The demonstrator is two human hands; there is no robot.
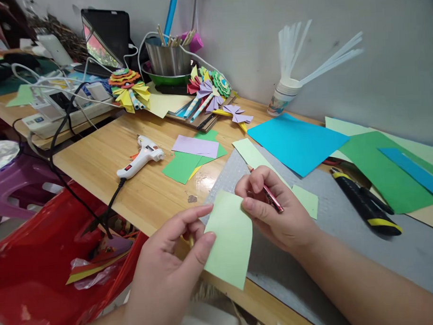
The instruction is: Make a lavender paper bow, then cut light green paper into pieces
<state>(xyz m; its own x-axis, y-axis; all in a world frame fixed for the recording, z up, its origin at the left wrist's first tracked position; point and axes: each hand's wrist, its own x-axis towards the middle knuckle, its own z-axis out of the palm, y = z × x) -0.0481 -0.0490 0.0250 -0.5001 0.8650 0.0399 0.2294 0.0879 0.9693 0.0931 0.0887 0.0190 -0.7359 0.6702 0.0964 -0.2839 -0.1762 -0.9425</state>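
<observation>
Between my hands, above the table's front edge, is a light green piece of paper (pixel 229 242) that curves a little. My left hand (pixel 170 259) pinches its left edge between thumb and fingers. At the upper right corner, my right hand (pixel 275 208) grips the same paper with the thumb, and a dark red pencil (pixel 272 198) is tucked in its fingers, its tip pointing up and left. A long light green strip (pixel 253 154) and a small light green piece (pixel 306 200) lie on the grey cutting mat (pixel 277 279) behind and beside my right hand.
A white glue gun (pixel 141 158) lies on the left, near purple paper (pixel 195 146) and green pieces. A blue sheet (pixel 297 143), green sheets and a black-and-yellow utility knife (pixel 367 202) are at the right. Paper flowers, cups of straws and a red bag (pixel 24 268) surround the work area.
</observation>
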